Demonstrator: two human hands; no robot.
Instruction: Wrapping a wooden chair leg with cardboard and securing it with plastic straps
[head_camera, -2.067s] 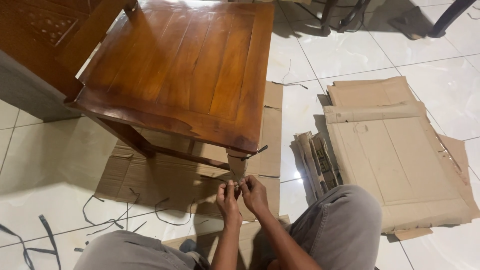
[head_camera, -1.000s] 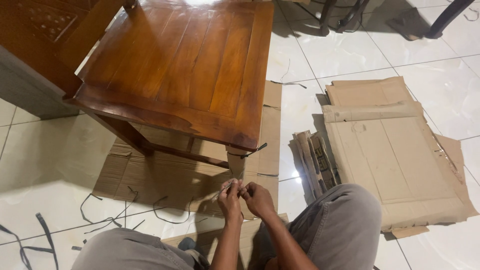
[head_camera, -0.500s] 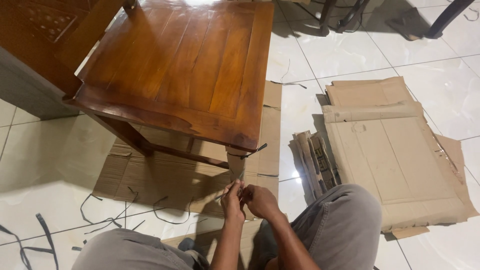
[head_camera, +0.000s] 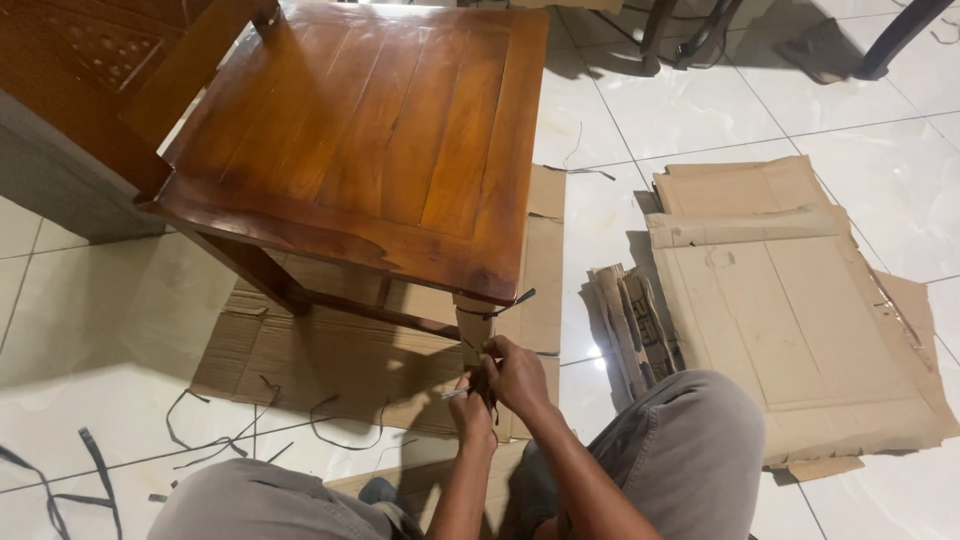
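A polished brown wooden chair stands on flattened cardboard. Its front right leg is wrapped in cardboard, with a dark strap tied near the top. Both my hands work at that leg's lower part. My right hand is closed over a thin dark strap at the leg. My left hand, just below and partly behind it, pinches a thin strap end that sticks out to the left. My grey-trousered knees frame the bottom of the view.
Flattened cardboard sheets and a folded cardboard bundle lie on the white tile floor to the right. Loose dark strap pieces are scattered at the lower left. Dark furniture legs stand at the top right.
My right hand has moved up and over the left, closer to the wrapped leg. The left hand has dropped slightly. The chair and cardboard have stayed put.
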